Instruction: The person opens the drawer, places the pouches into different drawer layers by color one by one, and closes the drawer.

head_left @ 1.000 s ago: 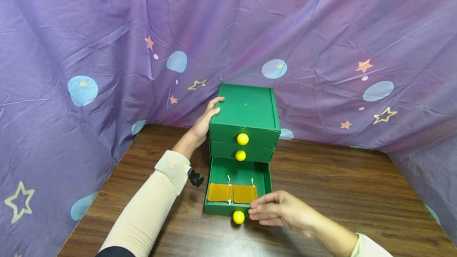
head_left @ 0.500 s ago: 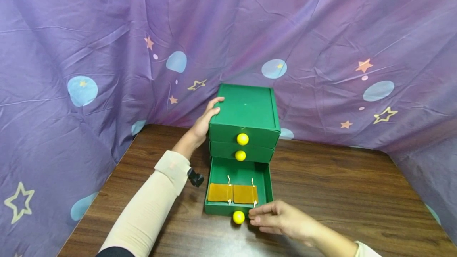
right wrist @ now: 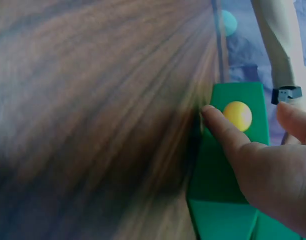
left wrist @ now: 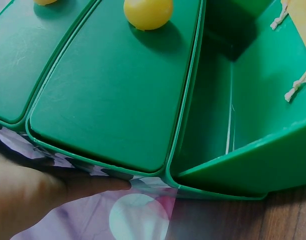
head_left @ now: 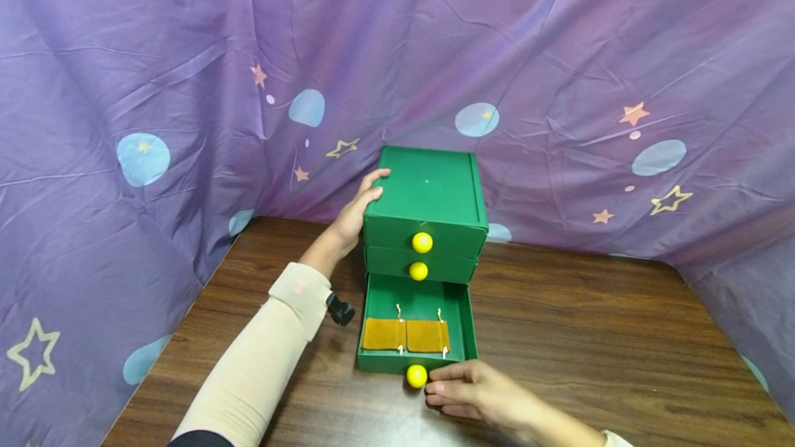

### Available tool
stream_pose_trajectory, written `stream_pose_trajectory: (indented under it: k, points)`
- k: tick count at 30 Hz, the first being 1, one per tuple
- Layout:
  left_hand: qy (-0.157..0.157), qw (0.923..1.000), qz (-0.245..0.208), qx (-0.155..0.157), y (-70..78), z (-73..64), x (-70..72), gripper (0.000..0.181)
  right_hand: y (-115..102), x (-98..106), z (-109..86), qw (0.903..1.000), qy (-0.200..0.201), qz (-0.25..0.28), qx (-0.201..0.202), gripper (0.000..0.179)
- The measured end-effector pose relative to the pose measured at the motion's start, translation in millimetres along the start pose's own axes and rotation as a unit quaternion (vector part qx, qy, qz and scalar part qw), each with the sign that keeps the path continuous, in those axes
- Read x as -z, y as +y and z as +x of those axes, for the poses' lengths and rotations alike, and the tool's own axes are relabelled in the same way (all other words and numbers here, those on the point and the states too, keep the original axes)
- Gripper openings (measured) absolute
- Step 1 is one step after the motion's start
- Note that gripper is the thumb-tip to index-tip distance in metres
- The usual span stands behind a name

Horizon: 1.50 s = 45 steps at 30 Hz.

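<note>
A green drawer cabinet has yellow ball knobs on its fronts. Its bottom drawer is pulled out, while the two upper ones are closed. Inside lie two mustard-brown drawstring pouches side by side, their pale cords showing. My left hand rests against the cabinet's left side, fingertips over the top edge; in the left wrist view its thumb lies straight along the side wall. My right hand is at the bottom drawer's front, with extended fingers beside the yellow knob.
The cabinet stands on a dark wood-grain table. Behind it hangs a purple curtain printed with stars and blue ovals, running along the left and right sides too. A black strap buckle sits on the left wrist.
My right hand has shifted down and left along the drawer front, closer to the bottom knob. The bottom drawer has moved in very slightly. My left hand stays in place.
</note>
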<state>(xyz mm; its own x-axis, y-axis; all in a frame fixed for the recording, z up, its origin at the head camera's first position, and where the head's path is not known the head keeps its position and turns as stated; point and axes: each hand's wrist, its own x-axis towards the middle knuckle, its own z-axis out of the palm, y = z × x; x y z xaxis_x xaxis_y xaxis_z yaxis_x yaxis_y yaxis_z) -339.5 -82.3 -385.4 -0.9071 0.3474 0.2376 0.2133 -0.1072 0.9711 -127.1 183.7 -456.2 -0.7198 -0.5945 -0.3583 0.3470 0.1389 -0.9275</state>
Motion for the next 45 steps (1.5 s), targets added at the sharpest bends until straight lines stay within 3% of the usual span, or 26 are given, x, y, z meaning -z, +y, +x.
stream_pose_trajectory:
  k: [11,23,45]
  points:
    - [0.004,1.0,0.0,0.002,-0.8,-0.9,-0.2,0.054,14,-8,10.3,0.9955,0.011,0.094,-0.006,0.045]
    - [0.002,1.0,0.007,0.003,-0.6,-2.3,0.7,0.054,26,-24,24.0,0.9815,0.052,0.183,-0.016,0.044]
    - [0.002,0.9998,0.017,-0.004,0.9,-0.5,0.7,0.055,25,-25,39.2,0.9793,0.085,0.183,-0.015,0.045]
